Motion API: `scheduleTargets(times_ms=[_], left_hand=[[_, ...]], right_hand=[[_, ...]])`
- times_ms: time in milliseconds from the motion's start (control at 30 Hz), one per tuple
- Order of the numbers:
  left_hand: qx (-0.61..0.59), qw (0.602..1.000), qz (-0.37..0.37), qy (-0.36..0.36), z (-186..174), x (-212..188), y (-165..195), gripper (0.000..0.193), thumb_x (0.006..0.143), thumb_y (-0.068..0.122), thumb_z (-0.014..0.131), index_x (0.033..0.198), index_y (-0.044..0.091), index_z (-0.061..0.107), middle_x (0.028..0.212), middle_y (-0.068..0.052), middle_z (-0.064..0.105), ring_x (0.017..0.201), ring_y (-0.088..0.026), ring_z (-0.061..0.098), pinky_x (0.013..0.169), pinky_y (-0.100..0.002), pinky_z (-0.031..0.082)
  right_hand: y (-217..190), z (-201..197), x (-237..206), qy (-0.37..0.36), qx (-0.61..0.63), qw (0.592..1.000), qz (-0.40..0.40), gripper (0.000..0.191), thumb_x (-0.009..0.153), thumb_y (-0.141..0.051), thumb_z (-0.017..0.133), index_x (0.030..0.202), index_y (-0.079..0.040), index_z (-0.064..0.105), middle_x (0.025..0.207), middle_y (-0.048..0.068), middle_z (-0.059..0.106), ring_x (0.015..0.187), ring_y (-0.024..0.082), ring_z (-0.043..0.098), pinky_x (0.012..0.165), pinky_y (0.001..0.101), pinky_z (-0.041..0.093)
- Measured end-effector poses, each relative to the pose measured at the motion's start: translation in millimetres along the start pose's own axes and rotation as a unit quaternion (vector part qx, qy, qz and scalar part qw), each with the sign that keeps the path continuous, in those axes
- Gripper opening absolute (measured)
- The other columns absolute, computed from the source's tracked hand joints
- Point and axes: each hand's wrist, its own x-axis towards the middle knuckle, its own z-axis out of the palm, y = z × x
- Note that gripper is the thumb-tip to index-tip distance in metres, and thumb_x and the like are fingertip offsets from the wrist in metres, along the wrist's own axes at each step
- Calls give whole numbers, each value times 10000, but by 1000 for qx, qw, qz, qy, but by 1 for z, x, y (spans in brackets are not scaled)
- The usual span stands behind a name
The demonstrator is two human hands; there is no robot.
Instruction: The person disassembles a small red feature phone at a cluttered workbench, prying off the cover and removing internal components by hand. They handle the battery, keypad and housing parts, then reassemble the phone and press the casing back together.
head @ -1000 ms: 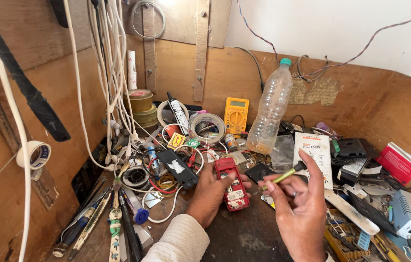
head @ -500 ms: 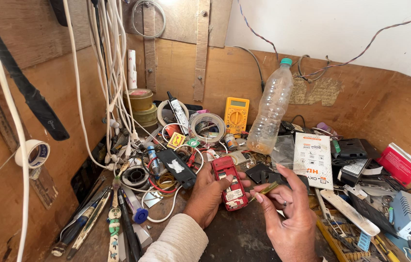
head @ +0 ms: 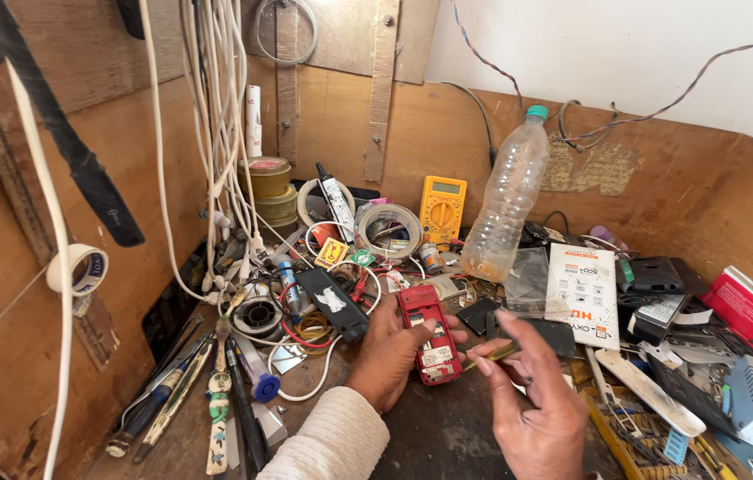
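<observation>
Your left hand holds the opened red plastic phone, your right hand pinches a thin yellow-green tool; a slip could scratch the exposed board

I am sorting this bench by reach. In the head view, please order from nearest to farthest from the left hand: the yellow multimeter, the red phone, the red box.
1. Red phone: held in the left hand.
2. Yellow multimeter: behind the hand, against the back wall.
3. Red box: far right edge of the bench.
</observation>
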Motion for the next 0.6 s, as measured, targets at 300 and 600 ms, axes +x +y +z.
scheduleTargets(times_ms=[300,600], left_hand=[[12,1000,-3,2,-1,1,3,465,868,-106,524,1318,-9,455,1043,-225,711,913,-313,760,755,-434,665],[8,1000,6,-13,-7,1,2,448,898,-75,535,1330,14,450,1053,-218,713,919,-305,762,762,-467,667]], right_hand=[[4,7,3,18,-25,999,-33,646,835,153,701,1442,-6,545,1091,201,740,957,220,742,888,337,634],[-10,5,10,53,38,997,39,529,942,117,556,1446,-4,449,1028,204,761,964,236,783,835,336,634]])
